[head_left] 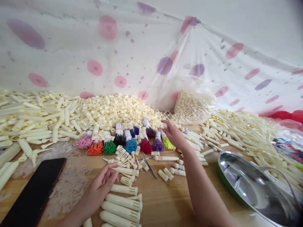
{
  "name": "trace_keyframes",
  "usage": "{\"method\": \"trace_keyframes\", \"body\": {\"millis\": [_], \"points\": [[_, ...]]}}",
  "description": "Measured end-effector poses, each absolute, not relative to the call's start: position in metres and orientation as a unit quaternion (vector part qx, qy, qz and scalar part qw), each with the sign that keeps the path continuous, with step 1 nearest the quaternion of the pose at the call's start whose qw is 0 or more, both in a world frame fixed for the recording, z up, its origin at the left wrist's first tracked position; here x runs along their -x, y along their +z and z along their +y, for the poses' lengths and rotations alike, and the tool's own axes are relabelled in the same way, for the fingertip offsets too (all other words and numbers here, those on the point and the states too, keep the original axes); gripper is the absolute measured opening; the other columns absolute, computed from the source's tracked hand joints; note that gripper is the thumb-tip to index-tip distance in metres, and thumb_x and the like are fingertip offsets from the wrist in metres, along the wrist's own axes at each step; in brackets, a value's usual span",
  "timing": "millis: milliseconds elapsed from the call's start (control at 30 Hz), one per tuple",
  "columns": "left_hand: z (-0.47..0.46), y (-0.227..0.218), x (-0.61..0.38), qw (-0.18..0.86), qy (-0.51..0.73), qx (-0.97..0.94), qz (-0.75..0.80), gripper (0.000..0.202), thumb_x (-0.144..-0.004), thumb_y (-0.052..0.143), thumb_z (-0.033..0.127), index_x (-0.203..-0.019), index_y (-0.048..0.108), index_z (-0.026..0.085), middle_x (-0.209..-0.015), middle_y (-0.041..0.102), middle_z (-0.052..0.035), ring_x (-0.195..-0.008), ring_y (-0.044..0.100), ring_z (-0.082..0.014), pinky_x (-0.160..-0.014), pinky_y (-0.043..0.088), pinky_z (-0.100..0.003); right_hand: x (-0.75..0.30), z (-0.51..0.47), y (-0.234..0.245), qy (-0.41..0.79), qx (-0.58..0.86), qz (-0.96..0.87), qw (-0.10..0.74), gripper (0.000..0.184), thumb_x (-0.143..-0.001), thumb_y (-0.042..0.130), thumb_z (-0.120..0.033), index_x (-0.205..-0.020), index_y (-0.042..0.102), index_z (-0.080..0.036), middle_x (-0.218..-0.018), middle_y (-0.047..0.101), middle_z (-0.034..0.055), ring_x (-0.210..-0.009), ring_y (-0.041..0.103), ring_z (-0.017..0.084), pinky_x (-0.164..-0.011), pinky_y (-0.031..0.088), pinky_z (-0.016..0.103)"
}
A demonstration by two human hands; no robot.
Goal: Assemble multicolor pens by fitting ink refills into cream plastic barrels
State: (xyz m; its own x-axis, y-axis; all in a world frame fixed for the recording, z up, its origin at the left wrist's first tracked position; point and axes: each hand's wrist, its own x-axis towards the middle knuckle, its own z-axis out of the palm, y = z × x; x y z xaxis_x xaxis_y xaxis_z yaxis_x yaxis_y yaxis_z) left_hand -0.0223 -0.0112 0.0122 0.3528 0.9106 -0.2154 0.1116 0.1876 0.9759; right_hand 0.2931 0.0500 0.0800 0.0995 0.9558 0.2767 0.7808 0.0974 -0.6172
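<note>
My left hand (104,179) is at the front left, its fingers curled and pinched about the end of a cream plastic pen barrel (127,171). Below it several similar barrels (124,206) lie side by side in a row. My right hand (174,135) reaches forward, fingers apart, over the yellow-green pen refills (167,143) and close to the heap of slotted cream pen parts (123,108). Its fingertips are partly hidden against the pile. Bundles of coloured refills stand between the hands, among them red (146,146), blue (131,145) and green (109,147).
A black phone (35,192) lies at the left beside small clear pieces (67,183). At right stands a metal pan (255,189) with small pieces in it. Behind are a clear bag of small parts (195,107), heaped barrels (239,126) and tweezers-like thin tools (149,166).
</note>
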Motion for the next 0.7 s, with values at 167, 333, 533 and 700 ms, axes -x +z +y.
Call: {"method": "trace_keyframes", "body": {"millis": [167,333,533,700], "points": [[-0.010,0.018,0.024,0.561,0.332,-0.577,0.492,0.034,-0.075,0.060,0.041,-0.103,0.054,0.022,-0.070,0.055,0.0028,-0.064,0.050,-0.0139,-0.059,0.039,-0.023,-0.347,0.064,0.051,0.067,0.737,-0.575,0.347,0.045,-0.075,0.050,-0.024,-0.120,0.050,-0.018,-0.101,0.061,0.0118,-0.097,0.051,0.027,-0.087,0.036,0.044],[-0.004,0.018,0.030,0.519,0.322,-0.608,0.507,0.031,-0.077,0.056,0.037,-0.104,0.051,0.021,-0.083,0.056,-0.0009,-0.071,0.052,-0.0161,-0.064,0.042,-0.027,-0.327,0.065,0.041,0.114,0.712,-0.550,0.422,0.034,-0.084,0.036,-0.040,-0.097,0.056,-0.015,-0.089,0.062,0.0106,-0.080,0.056,0.021,-0.073,0.043,0.035],[0.016,0.039,0.032,0.435,0.293,-0.680,0.511,0.031,-0.077,0.054,0.035,-0.106,0.050,0.023,-0.084,0.057,-0.0003,-0.067,0.053,-0.0155,-0.062,0.041,-0.026,-0.245,0.044,0.041,0.194,0.656,-0.626,0.373,0.035,-0.084,0.042,-0.047,-0.061,0.046,-0.021,-0.055,0.049,-0.0021,-0.053,0.044,0.013,-0.053,0.033,0.024],[0.032,0.040,0.030,0.376,0.285,-0.723,0.504,0.032,-0.078,0.051,0.031,-0.109,0.049,0.023,-0.090,0.058,-0.0018,-0.065,0.054,-0.0155,-0.060,0.040,-0.026,-0.199,0.024,0.040,0.191,0.582,-0.730,0.304,0.043,-0.089,0.038,-0.044,-0.054,0.037,-0.020,-0.056,0.040,-0.0014,-0.055,0.037,0.013,-0.054,0.025,0.025]]}}
